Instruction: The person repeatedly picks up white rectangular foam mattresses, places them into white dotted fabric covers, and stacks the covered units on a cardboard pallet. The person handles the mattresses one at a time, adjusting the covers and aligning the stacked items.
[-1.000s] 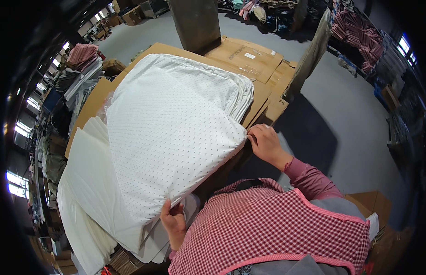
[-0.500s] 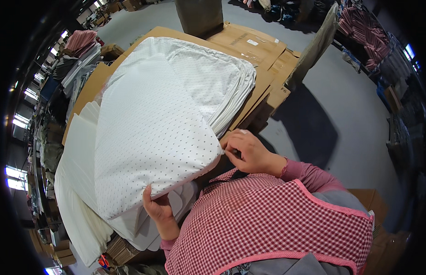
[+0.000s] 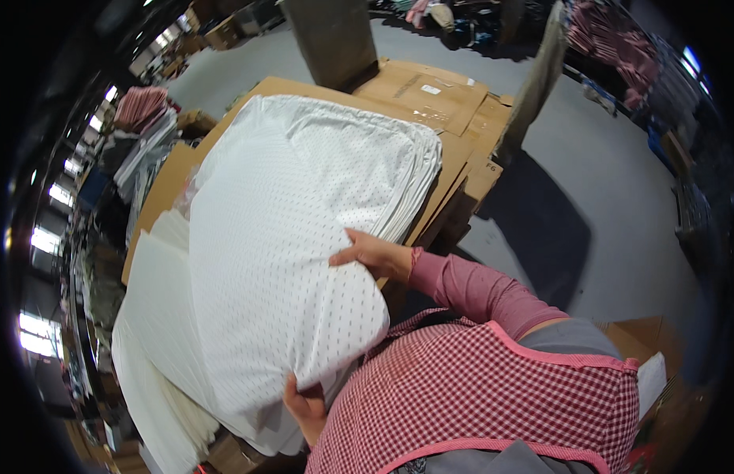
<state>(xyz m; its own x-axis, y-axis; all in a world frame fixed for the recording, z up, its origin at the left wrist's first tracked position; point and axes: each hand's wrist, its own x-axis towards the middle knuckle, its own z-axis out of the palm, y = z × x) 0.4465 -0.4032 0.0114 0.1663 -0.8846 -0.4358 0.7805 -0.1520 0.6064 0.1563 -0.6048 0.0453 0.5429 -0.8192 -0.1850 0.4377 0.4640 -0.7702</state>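
- Plain white sheets fan out at the left, their lower ends hanging toward the person.
- The dotted cover, white and padded-looking, lies just right of them, partly over them and over the left part of the stack. Its long axis runs away from the person, the far end leaning slightly left; its near edge slants up to the right, ending in a rounded corner that points right, toward the apron.
- The left hand comes up from below at that near edge, thumb upright on top, other fingers hidden beneath; it grips the edge, and creases spread from the thumb.
- The right hand reaches in leftward at the cover's right side, above the corner. Thumb and forefinger are parted on the fabric; whether the hidden fingers grip, I cannot tell. Its forearm slopes down to the right in a pink sleeve.
- Cardboard lies beyond the stack's right side.
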